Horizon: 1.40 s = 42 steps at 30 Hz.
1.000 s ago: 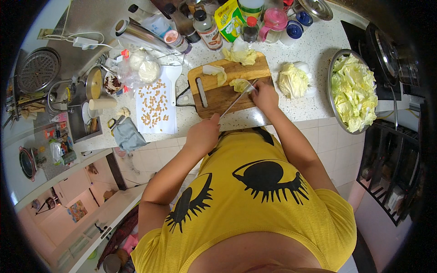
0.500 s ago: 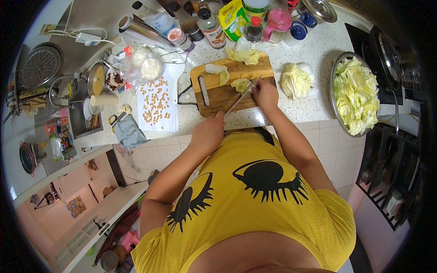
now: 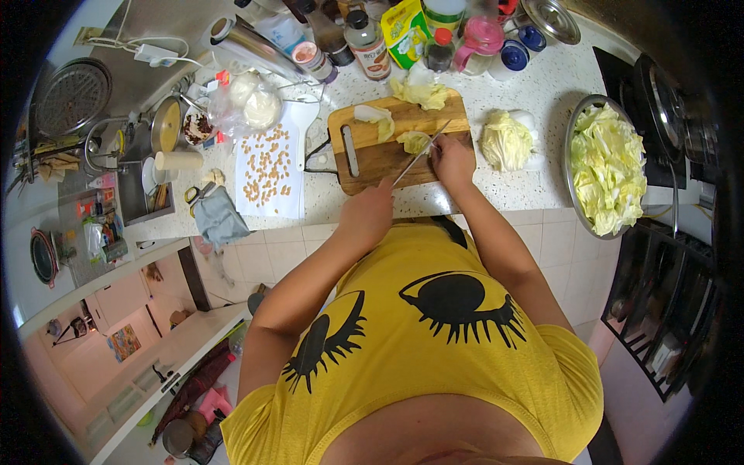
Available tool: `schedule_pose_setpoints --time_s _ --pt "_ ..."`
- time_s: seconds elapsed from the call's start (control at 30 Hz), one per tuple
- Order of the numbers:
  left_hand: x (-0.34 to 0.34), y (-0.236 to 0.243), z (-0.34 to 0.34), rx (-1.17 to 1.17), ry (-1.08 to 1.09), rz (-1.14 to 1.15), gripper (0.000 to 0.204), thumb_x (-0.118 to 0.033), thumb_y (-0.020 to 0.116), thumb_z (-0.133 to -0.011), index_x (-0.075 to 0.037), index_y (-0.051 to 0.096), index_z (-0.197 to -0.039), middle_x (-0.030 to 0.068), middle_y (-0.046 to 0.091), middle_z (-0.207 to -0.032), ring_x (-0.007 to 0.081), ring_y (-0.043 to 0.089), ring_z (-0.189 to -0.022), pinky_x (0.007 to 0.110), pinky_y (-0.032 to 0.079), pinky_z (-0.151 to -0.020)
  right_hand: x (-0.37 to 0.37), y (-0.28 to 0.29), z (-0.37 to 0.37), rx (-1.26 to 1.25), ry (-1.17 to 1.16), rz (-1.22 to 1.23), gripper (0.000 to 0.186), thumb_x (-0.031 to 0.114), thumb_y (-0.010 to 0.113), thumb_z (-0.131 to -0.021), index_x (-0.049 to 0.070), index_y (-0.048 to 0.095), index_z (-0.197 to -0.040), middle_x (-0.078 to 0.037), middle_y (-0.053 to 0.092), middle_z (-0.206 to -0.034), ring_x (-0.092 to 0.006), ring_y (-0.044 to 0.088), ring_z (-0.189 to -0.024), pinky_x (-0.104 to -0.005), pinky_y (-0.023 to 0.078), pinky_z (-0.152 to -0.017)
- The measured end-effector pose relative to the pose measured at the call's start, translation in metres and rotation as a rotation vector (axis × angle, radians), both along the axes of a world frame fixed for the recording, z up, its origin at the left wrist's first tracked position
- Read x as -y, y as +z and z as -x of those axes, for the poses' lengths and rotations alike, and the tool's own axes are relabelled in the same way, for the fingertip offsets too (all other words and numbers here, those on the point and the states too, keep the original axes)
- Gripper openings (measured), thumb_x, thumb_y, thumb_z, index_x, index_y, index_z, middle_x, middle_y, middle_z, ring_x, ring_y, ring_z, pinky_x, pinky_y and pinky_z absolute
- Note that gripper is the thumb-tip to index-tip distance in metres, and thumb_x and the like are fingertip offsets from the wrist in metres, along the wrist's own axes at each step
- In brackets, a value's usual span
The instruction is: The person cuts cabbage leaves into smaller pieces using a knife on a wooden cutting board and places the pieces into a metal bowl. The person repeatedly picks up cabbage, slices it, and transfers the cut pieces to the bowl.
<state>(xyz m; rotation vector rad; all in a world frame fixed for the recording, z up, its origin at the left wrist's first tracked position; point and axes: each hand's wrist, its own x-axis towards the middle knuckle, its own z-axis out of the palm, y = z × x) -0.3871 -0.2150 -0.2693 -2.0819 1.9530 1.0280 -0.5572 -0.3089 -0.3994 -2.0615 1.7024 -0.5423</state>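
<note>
My left hand is closed around the handle of a kitchen knife, whose blade slants up and right across a wooden cutting board. Beside the blade lies a small piece of cabbage leaf. My right hand has its fingers curled down at the board's right side, close against the blade; they appear to pin cabbage that they mostly hide. Another leaf piece lies near the board's upper left, and loose leaves overlap its far edge.
A part head of cabbage sits right of the board. Farther right, a metal bowl is heaped with torn leaves, next to the stove. On the left are peanuts on white paper, a white spatula and a grey cloth. Bottles line the back.
My left hand and the knife have shifted a little right and away from me, so the blade tip reaches farther past my right fingers. My right hand stays about where it was.
</note>
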Motion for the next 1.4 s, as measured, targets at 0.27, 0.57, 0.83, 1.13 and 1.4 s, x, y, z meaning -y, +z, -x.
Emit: schedule_pose_setpoints --time_s 0.27,0.57,0.83,1.13,1.4 --pt "-0.009 0.001 -0.002 -0.015 0.051 -0.072 0.027 -0.018 0.05 -0.091 -0.002 0.044 -0.111 0.0235 0.063 -0.085 0.0415 0.061 -0.082 0.051 0.047 -0.07 0.001 -0.005 0.001 0.006 -0.032 -0.052 0.012 0.016 0.062 -0.079 0.009 0.063 -0.089 -0.014 0.063 -0.083 -0.033 0.061 -0.076 -0.0443 0.048 -0.064" --pt "-0.014 0.004 -0.003 -0.039 0.091 -0.052 0.023 -0.019 0.051 -0.091 -0.002 0.044 -0.105 0.0223 0.063 -0.084 0.0414 0.06 -0.083 0.051 0.046 -0.071 0.002 -0.007 0.001 -0.022 -0.018 -0.01 0.008 0.017 0.061 -0.079 0.009 0.06 -0.082 -0.013 0.062 -0.084 -0.0328 0.061 -0.074 -0.0443 0.047 -0.064" --pt "-0.032 0.025 -0.029 -0.195 0.156 0.213 0.04 -0.022 0.056 -0.088 -0.007 0.049 -0.124 0.013 0.062 -0.085 0.033 0.061 -0.078 0.043 0.048 -0.067 0.002 -0.015 0.021 0.441 -0.102 -0.17 0.011 0.016 0.065 -0.081 0.006 0.062 -0.086 -0.008 0.061 -0.073 -0.0222 0.057 -0.063 -0.0335 0.046 -0.06" --pt "-0.063 -0.058 -0.096 -0.066 -0.172 0.502 0.044 -0.018 0.064 -0.08 -0.013 0.055 -0.123 0.0078 0.058 -0.083 0.0284 0.059 -0.068 0.039 0.048 -0.056 0.013 0.046 0.079 0.795 -0.14 -0.177 0.009 0.01 0.059 -0.09 0.003 0.058 -0.095 0.001 0.059 -0.079 -0.0044 0.051 -0.067 -0.0202 0.042 -0.059" --pt "-0.007 -0.094 -0.07 -0.007 -0.292 0.59 0.045 -0.013 0.062 -0.079 -0.015 0.055 -0.123 0.0067 0.056 -0.089 0.0271 0.056 -0.085 0.04 0.047 -0.07 -0.004 0.119 0.068 0.925 -0.008 -0.284 0.012 0.008 0.058 -0.09 0.002 0.059 -0.101 0.001 0.061 -0.093 -0.0057 0.053 -0.087 -0.0213 0.043 -0.078"
